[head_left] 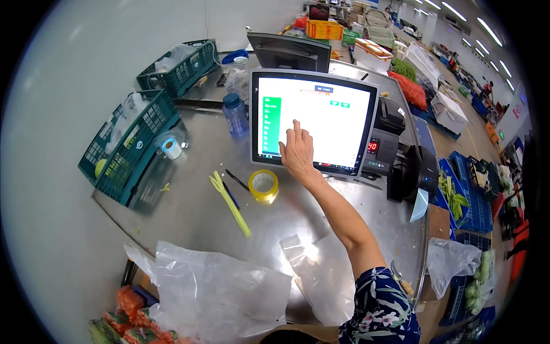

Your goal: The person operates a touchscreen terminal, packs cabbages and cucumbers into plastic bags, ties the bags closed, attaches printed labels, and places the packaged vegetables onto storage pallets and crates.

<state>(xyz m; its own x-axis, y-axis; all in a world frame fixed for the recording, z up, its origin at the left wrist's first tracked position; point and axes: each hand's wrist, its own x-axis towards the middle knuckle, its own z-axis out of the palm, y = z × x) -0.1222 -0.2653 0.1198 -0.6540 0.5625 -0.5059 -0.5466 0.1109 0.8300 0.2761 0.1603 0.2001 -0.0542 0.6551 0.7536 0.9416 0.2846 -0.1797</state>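
My right hand [298, 150] is raised in front of the lit touchscreen monitor [344, 129], its index finger pointing up at the white area and the other fingers partly curled apart, holding nothing. Green buttons run down the screen's left side. My left hand does not show. On the metal table [189, 212] below the monitor lie a roll of yellow tape [263, 186], a black pen [236, 179] and a pale green stalk [232, 209] across a blue pen. Clear plastic bags [217, 289] spread along the near edge.
Green crates [134, 143] stand at the left, near a label roll [171, 148] and a blue bottle [235, 116]. A label printer [421, 172] with a hanging label sits right of the monitor. Vegetable crates [470, 195] fill the floor at right.
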